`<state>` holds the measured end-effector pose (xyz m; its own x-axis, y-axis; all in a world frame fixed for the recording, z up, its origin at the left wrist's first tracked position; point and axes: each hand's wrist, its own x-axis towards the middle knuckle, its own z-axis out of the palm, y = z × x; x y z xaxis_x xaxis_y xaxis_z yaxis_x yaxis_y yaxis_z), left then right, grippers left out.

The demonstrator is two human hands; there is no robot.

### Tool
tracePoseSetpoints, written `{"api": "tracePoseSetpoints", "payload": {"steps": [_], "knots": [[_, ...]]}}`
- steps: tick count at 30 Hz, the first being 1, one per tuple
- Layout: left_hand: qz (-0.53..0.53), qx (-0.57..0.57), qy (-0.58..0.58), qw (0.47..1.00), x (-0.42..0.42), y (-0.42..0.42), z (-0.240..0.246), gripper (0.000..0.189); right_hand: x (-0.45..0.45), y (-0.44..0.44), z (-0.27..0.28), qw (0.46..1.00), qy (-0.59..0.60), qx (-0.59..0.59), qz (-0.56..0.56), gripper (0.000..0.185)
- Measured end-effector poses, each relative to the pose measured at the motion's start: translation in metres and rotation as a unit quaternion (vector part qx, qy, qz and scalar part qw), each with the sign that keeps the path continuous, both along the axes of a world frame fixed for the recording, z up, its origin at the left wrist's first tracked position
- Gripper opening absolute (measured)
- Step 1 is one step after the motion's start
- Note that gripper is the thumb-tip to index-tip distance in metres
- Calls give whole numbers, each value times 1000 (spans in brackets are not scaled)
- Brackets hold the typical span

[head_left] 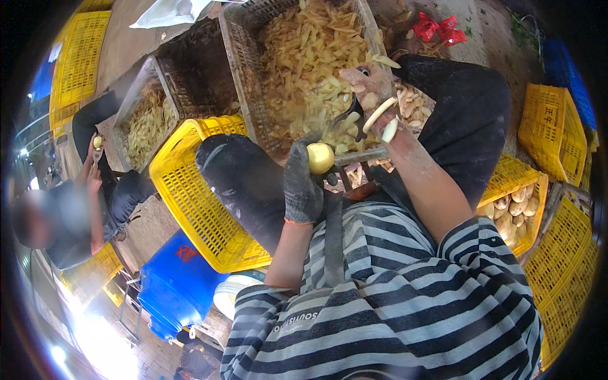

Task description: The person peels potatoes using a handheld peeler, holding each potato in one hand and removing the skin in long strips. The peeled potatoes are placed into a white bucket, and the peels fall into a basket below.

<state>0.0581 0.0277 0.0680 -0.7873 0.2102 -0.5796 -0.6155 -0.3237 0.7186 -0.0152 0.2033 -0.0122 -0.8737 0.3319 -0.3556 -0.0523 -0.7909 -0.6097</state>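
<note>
My left hand [300,185], in a dark knit glove with an orange cuff, holds a peeled yellow potato [321,158] above my lap. Bare and curled, my right hand [373,85] is higher up, over the right side of a grey plastic crate [241,78]. A dark-handled tool [350,113], apparently a peeler, juts from under its palm, largely hidden by the hand. Around the right wrist is a pale bangle [379,115], and a piece of peel [390,130] clings beside it. Potato peelings [308,52] heap inside the crate between my knees.
A yellow crate [190,199] leans by my left leg, near a blue barrel [178,280]. Right of me, another yellow crate [503,173] contains several potatoes [515,207]. At far left a seated person [71,223] holds a potato beside a smaller peelings crate [166,90].
</note>
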Motion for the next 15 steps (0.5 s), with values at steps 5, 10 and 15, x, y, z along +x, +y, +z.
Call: {"api": "tracePoseSetpoints", "payload": {"steps": [5,10,15], "knots": [[74,-70,-2,995,0,2,-18,40,5,-18,41,977,-69,170,107,30],[35,-243,176,953,-5,-1,-38,35,8,-34,52,962,-108,220,122,24],[24,-288,193,937,-8,6,-28,34,6,-34,78,955,-123,241,125,23]]}}
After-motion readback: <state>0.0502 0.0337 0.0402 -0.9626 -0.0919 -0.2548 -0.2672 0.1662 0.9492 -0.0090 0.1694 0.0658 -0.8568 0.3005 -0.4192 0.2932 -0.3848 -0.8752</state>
